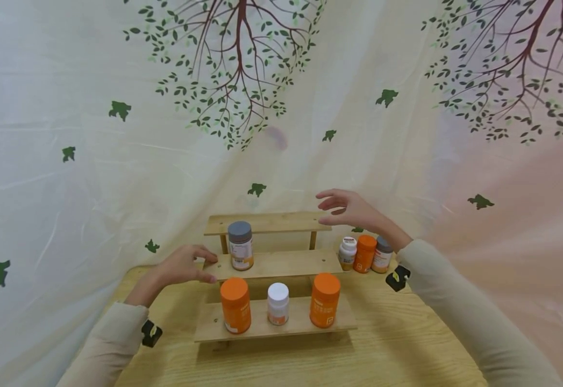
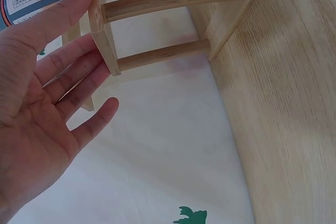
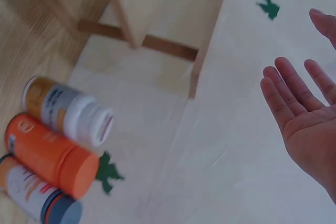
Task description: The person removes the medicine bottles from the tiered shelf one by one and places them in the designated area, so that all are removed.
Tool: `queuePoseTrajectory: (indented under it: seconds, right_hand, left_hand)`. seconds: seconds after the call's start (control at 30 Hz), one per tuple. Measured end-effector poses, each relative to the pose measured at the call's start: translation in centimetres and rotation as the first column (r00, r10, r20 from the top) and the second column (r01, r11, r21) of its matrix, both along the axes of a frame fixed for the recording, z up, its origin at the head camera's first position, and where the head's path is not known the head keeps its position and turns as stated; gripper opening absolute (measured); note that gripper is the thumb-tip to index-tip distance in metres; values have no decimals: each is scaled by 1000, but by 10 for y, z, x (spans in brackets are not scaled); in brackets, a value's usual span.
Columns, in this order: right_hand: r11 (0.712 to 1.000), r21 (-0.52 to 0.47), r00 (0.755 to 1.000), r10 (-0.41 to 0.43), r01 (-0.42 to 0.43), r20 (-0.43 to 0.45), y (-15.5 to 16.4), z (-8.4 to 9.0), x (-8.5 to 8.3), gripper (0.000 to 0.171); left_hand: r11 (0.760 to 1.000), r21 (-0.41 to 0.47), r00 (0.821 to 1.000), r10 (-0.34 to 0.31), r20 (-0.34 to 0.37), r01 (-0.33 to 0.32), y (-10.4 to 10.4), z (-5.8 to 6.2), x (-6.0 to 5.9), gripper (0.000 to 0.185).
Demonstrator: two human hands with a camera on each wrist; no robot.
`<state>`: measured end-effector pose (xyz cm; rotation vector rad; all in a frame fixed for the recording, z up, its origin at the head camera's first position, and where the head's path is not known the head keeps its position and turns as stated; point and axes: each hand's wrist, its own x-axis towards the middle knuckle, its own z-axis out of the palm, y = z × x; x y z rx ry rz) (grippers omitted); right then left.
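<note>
Left hand (image 1: 180, 265) is laid against the left end of the rack's (image 1: 281, 263) middle step; fingers (image 2: 79, 72) straight and spread, thumb along the step's end edge, nothing gripped. Grey-lid bottle (image 1: 240, 245) is stood on that middle step, just beside the left fingertips, not touched.

Right hand (image 1: 349, 208) is held in the air above the right end of the top step; fingers (image 3: 294, 85) extended and slightly apart, palm empty, rack not contacted.

Three bottles are stood on the bottom step. Three more are grouped on the table (image 1: 397, 344) right of the rack, below the right wrist: white-lid (image 1: 347, 252), orange (image 1: 365, 253), grey-lid (image 1: 383, 253).
</note>
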<state>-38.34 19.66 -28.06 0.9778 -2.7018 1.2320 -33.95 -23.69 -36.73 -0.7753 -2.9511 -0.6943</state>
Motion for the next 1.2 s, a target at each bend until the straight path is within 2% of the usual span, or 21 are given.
queuePoseTrajectory:
  seconds: [0.2,0.33,0.6,1.03,1.2]
  right_hand:
    - [996,-3,996,91,-90,27,-36,9,2,57]
    - [991,-2,990,130,-130,45,-54,9,0,57]
    - [979,24,977,200,-202,68,-86,8,0,56]
    - [959,111,962,251,-262,104,-130,12,-10,57]
    - [953,138,957,249,-270,151,-139,10,-12,57]
  left_hand:
    - [1000,-10,1000,-10,10,10,2,4,1,50]
    - [1000,-10,999,2,32,-2,5,6,4,48]
    - [1000,-17,1000,2,28,-2,8,9,8,49]
    - [1000,-2,999,8,31,-8,5,10,8,49]
    - [1000,-4,999,7,38,-7,7,10,9,49]
